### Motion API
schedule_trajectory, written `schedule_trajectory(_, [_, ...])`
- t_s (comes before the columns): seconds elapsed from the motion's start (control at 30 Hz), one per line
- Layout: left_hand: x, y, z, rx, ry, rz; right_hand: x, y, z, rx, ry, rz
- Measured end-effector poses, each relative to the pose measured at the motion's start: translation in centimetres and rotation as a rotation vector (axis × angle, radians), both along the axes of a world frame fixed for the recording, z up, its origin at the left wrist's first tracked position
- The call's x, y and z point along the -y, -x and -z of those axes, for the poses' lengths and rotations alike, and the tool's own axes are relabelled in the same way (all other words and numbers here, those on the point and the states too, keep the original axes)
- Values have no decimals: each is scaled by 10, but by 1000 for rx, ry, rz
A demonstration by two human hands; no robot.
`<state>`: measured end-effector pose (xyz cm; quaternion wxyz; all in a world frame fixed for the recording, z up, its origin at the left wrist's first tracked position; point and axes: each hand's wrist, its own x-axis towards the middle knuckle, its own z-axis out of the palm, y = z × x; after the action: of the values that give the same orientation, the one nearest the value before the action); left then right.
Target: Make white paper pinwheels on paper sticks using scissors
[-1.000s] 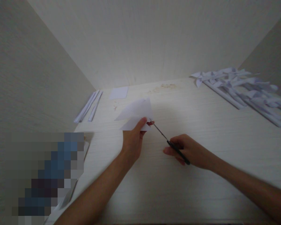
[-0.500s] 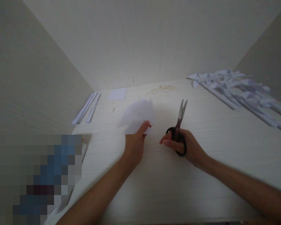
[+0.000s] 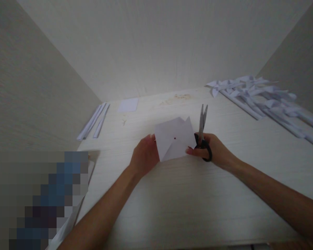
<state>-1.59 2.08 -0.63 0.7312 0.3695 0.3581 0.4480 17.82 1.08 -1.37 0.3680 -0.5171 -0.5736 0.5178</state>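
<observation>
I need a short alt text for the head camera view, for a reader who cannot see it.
Two hands hold a white paper sheet with a red dot over a pale table; the left hand grips one edge, the right hand also holds black-handled scissors. Folded paper pieces lie far right.

The right hand (image 3: 214, 151) has swung the scissors (image 3: 202, 130) off the paper square (image 3: 174, 139) to point blades-up, and now both hands pinch that square between them.

Both forearms reach in from the lower frame, meeting near the centre. The left hand (image 3: 144, 157) pinches with fingers curled; the right hand (image 3: 214, 151) is closed, knuckles up.
</observation>
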Motion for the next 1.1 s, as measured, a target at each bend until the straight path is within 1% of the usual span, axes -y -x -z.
schedule_trajectory(0.07, [-2, 0, 1, 2, 2, 8, -2, -1, 2, -28, 2, 36])
schedule_trajectory(0.17, [0, -6, 6, -71, -15, -22, -4, 1, 6, -89, -44, 151])
schedule_trajectory(0.3, [9, -16, 9, -233, -41, -46, -5, 4, 12, -283, -77, 297])
schedule_trajectory(0.4, [15, -21, 8, -244, -43, -69, -5, 6, 14, -392, -79, 381])
schedule_trajectory(0.47, [17, -23, 7, -176, 6, -88, -5, 6, 14, -418, -60, 384])
schedule_trajectory(0.57, [18, -26, 6, -44, 85, -188, -6, 7, 13, -428, -30, 349])
schedule_trajectory(0.67, [17, -26, 6, 17, 80, -256, -6, 7, 11, -445, -17, 340])
schedule_trajectory(0.77, [19, -25, 8, -50, 9, -247, -6, 7, 11, -446, -12, 335])
schedule_trajectory(0.87, [22, -25, 9, -219, -62, -239, -6, 7, 12, -422, -11, 334])
schedule_trajectory(0.97, [23, -26, 9, -350, -78, -262, -5, 8, 13, -434, -35, 349])
schedule_trajectory(1.03, [22, -27, 8, -370, -80, -306, -4, 9, 13, -441, -58, 353])
schedule_trajectory(1.1, [20, -29, 8, -320, -81, -372, -2, 10, 11, -413, -55, 311])
